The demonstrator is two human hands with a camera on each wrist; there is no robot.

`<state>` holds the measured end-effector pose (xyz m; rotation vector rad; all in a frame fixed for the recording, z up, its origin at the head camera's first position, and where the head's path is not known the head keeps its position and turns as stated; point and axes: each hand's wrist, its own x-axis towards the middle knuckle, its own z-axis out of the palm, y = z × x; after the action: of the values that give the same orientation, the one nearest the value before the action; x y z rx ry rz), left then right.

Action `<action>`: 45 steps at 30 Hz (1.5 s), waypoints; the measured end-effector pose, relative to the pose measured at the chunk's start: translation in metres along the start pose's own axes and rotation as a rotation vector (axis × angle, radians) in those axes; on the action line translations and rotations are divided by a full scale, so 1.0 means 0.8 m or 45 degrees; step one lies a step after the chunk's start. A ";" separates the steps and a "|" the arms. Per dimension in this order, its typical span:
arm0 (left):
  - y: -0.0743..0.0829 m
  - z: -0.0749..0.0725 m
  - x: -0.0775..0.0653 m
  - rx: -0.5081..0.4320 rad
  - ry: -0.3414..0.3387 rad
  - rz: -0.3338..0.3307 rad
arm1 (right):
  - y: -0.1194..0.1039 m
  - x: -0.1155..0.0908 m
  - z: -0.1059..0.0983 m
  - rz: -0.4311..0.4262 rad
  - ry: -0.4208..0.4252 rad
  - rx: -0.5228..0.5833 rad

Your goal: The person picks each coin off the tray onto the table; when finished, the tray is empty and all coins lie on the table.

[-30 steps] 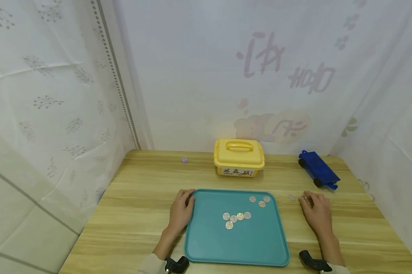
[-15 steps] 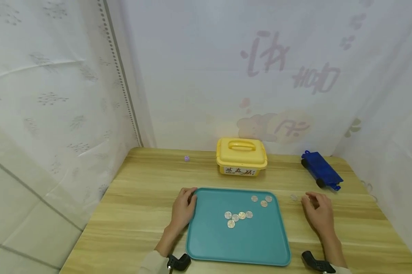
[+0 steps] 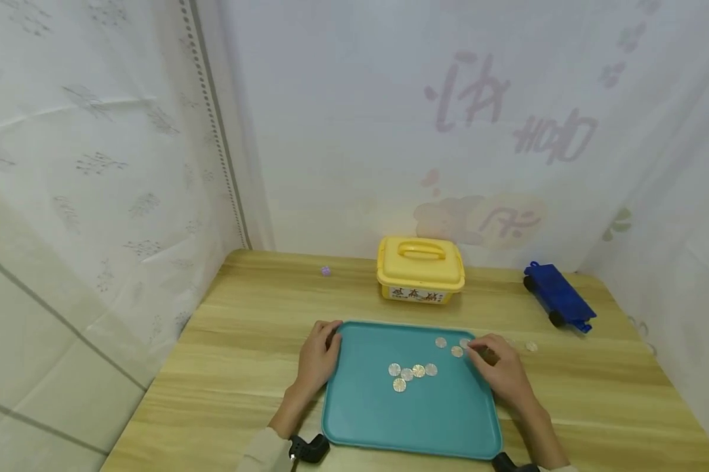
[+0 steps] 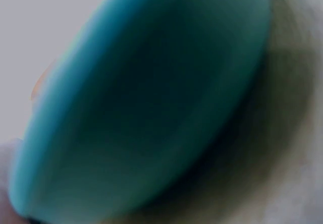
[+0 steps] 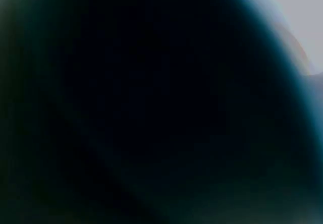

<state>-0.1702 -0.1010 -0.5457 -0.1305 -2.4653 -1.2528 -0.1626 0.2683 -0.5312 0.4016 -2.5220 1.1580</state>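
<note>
A teal tray point(image 3: 413, 419) lies on the wooden table with several round, ridged, coin-like discs on it, one cluster near its middle point(image 3: 407, 374) and a few at its upper right. My left hand point(image 3: 318, 357) grips the tray's upper left corner, its fingers bent at the rim. Over the right rim reaches my right hand point(image 3: 504, 372), thumb and fingertips close together right at a disc point(image 3: 464, 343). Whether it pinches a disc I cannot tell. Two more discs lie on the table to the right, one point(image 3: 531, 346) in full view, the other partly hidden. Both wrist views are blurred and dark.
Behind the tray stands a yellow lidded box point(image 3: 421, 269) with a handle. A blue toy trailer with black wheels point(image 3: 559, 295) sits at the back right. A small purple cube point(image 3: 325, 271) is near the back edge. Patterned white curtains point(image 3: 331, 131) enclose the table.
My right hand has moved left from the loose discs on the table to the tray's right rim, uncovering a disc. The left hand stays at the corner. The head view has shifted slightly.
</note>
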 end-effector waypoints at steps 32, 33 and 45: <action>-0.001 -0.006 0.004 0.023 0.002 0.020 | -0.040 -0.003 0.074 -0.251 -0.142 -0.244; -0.002 -0.007 0.003 0.021 0.006 0.009 | -0.040 -0.004 0.075 -0.252 -0.147 -0.235; 0.001 0.000 0.000 -0.008 0.012 0.061 | -0.038 -0.011 0.069 -0.321 -0.127 -0.196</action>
<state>-0.1697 -0.1006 -0.5451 -0.1833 -2.4355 -1.2390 -0.1531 0.2078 -0.5484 0.7279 -2.5317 0.8628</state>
